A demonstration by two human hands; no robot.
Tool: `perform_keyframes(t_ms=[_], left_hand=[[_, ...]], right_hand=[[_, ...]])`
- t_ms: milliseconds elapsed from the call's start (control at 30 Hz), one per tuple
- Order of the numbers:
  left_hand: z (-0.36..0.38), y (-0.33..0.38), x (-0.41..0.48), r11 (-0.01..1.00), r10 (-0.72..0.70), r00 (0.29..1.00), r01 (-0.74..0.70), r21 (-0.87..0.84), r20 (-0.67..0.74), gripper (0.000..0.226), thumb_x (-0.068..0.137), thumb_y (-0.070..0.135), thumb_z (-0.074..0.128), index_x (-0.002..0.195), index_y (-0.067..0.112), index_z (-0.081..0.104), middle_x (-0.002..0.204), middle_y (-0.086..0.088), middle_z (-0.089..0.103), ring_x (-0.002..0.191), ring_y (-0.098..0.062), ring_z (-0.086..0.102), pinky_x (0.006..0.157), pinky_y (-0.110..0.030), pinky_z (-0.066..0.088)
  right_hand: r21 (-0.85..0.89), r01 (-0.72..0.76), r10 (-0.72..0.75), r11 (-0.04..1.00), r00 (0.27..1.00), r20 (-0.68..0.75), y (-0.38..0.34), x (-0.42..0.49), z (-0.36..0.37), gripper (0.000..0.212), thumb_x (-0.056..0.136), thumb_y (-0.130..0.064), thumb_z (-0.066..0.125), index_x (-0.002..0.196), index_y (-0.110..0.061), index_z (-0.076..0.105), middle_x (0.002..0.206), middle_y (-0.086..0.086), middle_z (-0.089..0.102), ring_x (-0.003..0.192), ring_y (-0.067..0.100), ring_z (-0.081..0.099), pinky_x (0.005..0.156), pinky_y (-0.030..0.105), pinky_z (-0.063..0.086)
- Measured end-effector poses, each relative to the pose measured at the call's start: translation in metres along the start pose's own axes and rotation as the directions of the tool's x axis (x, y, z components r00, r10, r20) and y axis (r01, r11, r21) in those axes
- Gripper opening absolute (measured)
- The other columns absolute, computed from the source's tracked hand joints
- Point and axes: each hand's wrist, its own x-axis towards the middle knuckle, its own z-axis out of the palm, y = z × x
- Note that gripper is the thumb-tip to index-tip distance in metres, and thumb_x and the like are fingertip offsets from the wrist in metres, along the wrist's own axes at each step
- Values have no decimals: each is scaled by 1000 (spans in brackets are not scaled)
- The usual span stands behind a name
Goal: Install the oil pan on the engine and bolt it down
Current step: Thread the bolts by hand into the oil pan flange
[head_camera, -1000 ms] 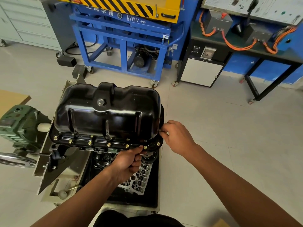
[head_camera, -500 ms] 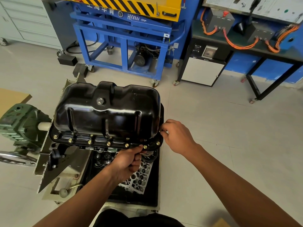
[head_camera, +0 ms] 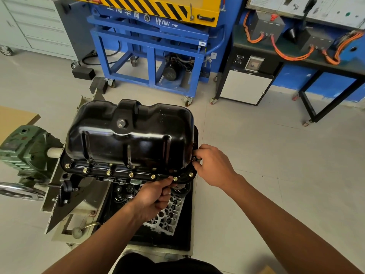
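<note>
The glossy black oil pan sits bottom-up on the engine, which hangs on a stand. Several brass-coloured bolts stand in the pan's near flange. My left hand reaches up from below and grips the flange's near edge beside a bolt at the right end. My right hand is at the pan's right end, its fingertips pinching a small bolt at the flange. The flange's far side is hidden behind the pan.
A green gearbox with a chrome handwheel sits left of the engine. A cylinder head lies in the black tray below. A blue wheeled frame and a black workbench stand behind on the pale floor.
Both hands stay at the pan's right end. The view has shifted slightly; my right fingertips keep working at the bolt on the right flange.
</note>
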Motion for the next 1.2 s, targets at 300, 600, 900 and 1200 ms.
perform_keyframes(t_ms=[300,600,900,1200], left_hand=[[-3,-1,2,1000,-4,1000,4,10,6,25,103,27,54,94,5,64,53,6,31,42,-5,24,35,-18,15],[0,0,-1,1000,2,1000,-1,19,-1,25,102,27,54,93,6,63,53,6,31,42,-5,23,37,-18,13],[0,0,-2,1000,4,1000,-4,10,-4,24,102,27,55,92,6,64,54,5,31,42,-6,24,34,-17,16],[3,2,-5,1000,6,1000,-5,21,-14,24,103,27,53,95,6,63,52,6,30,42,-5,22,37,-17,13]], right_hand=[[-38,-43,41,998,998,-39,1,3,3,16,93,-32,61,89,-21,71,83,-9,50,78,18,57,51,25,28],[-40,-22,21,999,1000,-23,2,1,5,15,94,-22,57,91,-21,72,86,-9,52,80,19,59,50,21,26],[-39,-38,37,999,999,-40,0,1,2,16,92,-31,62,100,-24,73,90,-7,59,80,18,60,54,25,36],[-58,-52,51,997,998,-29,1,3,5,13,93,-28,60,89,-22,71,87,-7,56,77,18,58,51,25,33]])
